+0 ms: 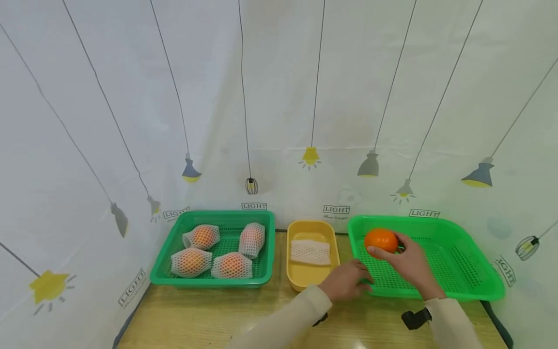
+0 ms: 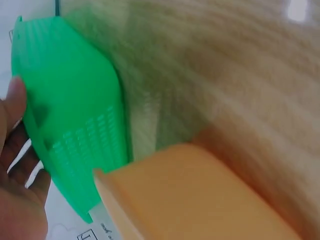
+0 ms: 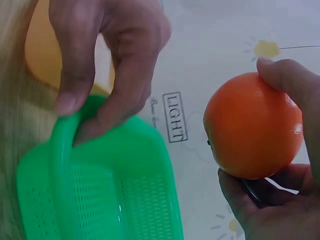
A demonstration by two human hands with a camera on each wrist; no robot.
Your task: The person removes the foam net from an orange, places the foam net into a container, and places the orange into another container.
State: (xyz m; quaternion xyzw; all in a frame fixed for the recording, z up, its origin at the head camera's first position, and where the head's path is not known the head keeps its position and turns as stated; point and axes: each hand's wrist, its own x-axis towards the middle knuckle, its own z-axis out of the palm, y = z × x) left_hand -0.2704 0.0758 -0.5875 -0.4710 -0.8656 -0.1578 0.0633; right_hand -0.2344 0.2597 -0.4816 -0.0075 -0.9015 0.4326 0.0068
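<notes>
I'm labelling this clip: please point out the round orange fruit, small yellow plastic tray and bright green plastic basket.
Round orange fruit (image 3: 252, 127): right wrist view, middle of its skin.
Small yellow plastic tray (image 1: 310, 232): head view, bare inside near its back.
Bright green plastic basket (image 1: 451, 259): head view, bare mesh floor.

The orange fruit (image 1: 379, 239) is smooth and glossy; perforated plastic in the right basket (image 1: 453, 261) and left basket (image 1: 225, 238); smooth plastic yellow tray (image 1: 295, 277) with foam netting (image 1: 310, 252); wood-grained desk (image 1: 196, 315), lightly glossy; matt, creased wall covering (image 1: 279, 97)
</notes>
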